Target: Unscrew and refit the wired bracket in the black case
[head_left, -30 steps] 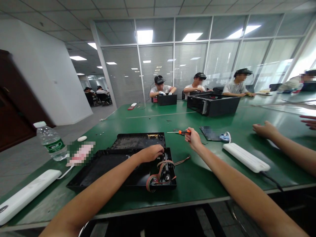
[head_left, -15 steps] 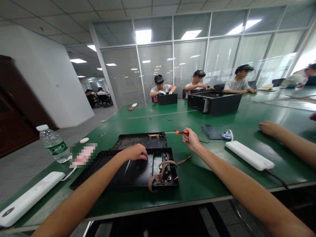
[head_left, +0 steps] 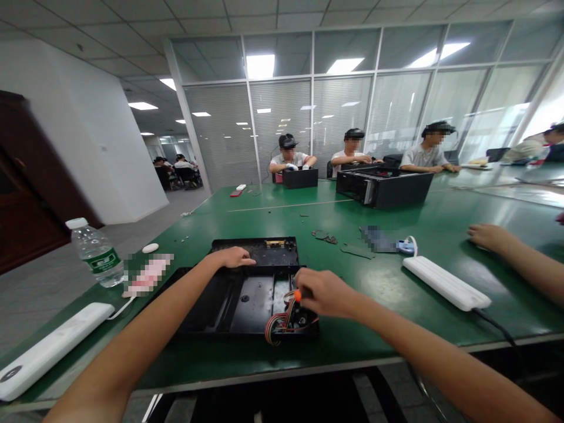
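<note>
My right hand (head_left: 324,292) is closed around a screwdriver (head_left: 298,295); a bit of its orange handle shows and its shaft is hidden. It is over the right end of a black metal computer case part (head_left: 258,302), next to a bundle of multicoloured wires (head_left: 275,323). Curled fingers of my left hand (head_left: 235,257) lie on the far rim of that part, where it meets a flatter black panel (head_left: 271,254); the fingertips are partly hidden. A small gold-coloured strip (head_left: 275,242) sits at the panel's far edge.
White power strips (head_left: 445,283) lie right and left, with a water bottle (head_left: 97,254) at the left. Thin dark cables (head_left: 325,236) lie beyond my right hand. Another person's arm (head_left: 515,247) rests at the right. Across the green table (head_left: 247,220), people work at black cases (head_left: 390,187).
My right hand has brought the screwdriver in from the panel's far right corner, leftward and down to the wires. My left hand has shifted away from me onto the rim.
</note>
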{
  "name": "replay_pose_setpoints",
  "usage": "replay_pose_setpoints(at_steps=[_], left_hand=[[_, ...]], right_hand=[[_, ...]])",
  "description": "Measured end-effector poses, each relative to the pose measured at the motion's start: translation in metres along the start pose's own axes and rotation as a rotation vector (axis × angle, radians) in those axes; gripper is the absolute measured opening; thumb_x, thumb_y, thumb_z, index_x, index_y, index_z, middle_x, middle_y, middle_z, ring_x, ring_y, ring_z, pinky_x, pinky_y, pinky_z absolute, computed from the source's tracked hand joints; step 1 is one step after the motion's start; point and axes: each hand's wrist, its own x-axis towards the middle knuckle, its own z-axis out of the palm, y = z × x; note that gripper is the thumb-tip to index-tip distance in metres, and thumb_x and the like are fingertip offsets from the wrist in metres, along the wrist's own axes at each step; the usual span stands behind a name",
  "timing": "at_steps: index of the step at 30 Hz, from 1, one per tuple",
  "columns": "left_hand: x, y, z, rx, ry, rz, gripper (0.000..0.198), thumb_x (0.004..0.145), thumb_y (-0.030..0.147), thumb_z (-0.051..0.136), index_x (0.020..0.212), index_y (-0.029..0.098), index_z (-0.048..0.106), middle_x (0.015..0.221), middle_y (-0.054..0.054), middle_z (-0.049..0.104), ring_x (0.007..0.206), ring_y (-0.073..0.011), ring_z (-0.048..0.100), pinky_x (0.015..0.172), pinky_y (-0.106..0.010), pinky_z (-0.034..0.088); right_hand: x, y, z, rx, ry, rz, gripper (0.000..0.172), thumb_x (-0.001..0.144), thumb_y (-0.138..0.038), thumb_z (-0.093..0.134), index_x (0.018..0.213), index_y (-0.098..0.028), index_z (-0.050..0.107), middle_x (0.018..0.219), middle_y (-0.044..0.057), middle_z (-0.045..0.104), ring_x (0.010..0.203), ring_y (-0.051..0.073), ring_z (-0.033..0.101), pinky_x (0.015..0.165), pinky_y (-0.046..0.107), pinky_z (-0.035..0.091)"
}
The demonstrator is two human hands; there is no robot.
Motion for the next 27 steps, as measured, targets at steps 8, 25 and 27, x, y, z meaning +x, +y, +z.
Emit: replay_pose_setpoints(at_steps=[8,25,27], left_hand=[[-0.003,-0.002,-0.002,-0.150,-0.043,0.050,0.051,0.076,0.061,0.045,0.096,0.017,0.063,0.089,-0.004,0.064,0.076,-0.0149,0.056,0.062,-0.020,0.037],[-0.034,0.038,-0.040,0.209,0.188,0.358,0.011,0.081,0.026,0.054,0.087,0.017,0.058,0.084,-0.004,0.057,0.083,-0.0177,0.053,0.074,-0.024,0.038],[-0.051,0.048,-0.054,0.204,0.196,0.345,0.012,0.082,0.029,0.052,0.087,0.019,0.057,0.084,-0.003,0.057,0.081,-0.0173,0.053,0.072,-0.024,0.038]], right_hand=[[-0.036,-0.043,0.021,-0.469,-0.139,-0.472,0.031,0.090,-0.037,0.038,0.070,-0.018,0.051,0.069,0.002,0.053,0.061,0.013,0.045,0.051,0.028,0.025],[-0.017,0.010,0.020,-0.410,-0.185,-0.337,0.026,0.087,-0.037,0.044,0.074,-0.018,0.057,0.075,0.003,0.058,0.069,0.013,0.048,0.054,0.026,0.028],[0.003,0.034,0.024,-0.420,-0.177,-0.327,0.024,0.085,-0.036,0.046,0.076,-0.018,0.059,0.076,0.004,0.060,0.072,0.014,0.050,0.056,0.025,0.031]])
